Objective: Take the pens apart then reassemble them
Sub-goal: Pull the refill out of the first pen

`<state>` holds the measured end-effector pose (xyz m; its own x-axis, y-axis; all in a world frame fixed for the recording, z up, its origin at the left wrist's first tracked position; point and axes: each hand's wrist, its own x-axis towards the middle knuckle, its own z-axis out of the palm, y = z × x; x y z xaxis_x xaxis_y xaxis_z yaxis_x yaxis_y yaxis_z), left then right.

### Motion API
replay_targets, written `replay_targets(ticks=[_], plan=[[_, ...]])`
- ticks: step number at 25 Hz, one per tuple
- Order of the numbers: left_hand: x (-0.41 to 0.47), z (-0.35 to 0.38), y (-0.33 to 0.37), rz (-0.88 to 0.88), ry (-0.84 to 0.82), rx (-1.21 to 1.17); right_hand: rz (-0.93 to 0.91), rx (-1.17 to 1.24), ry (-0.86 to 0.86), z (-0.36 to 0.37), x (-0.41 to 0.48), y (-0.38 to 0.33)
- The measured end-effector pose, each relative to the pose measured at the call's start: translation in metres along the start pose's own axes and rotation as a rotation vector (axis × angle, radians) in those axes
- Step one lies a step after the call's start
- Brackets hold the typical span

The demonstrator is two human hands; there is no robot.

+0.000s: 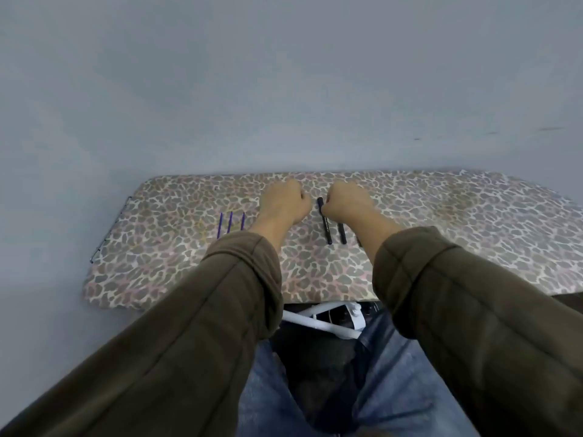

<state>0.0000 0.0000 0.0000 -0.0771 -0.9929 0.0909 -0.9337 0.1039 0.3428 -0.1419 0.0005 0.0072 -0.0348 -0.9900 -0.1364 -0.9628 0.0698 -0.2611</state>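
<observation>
Three thin purple refills lie side by side on the leopard-print board, left of my hands. My left hand is curled into a fist just right of them, and its inside is hidden. A black pen barrel lies on the board between my hands. My right hand is closed with its fingertips on the barrel's far end. A second black barrel lies just right of the first, partly under my right wrist. A dark tip of a third piece peeks out beside my right forearm.
The board stands against a plain grey wall. Its white metal legs show below the near edge, above my jeans. My two sleeves cover the board's near middle. Patterned surface stretches far to the right.
</observation>
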Motion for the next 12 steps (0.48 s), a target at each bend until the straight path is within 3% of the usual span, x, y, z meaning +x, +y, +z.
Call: replay_targets(ticks=[12], plan=[[0.012,0.026,-0.028,-0.071,-0.059,-0.059,0.109,0.001,-0.092,0.039,0.017,-0.003]])
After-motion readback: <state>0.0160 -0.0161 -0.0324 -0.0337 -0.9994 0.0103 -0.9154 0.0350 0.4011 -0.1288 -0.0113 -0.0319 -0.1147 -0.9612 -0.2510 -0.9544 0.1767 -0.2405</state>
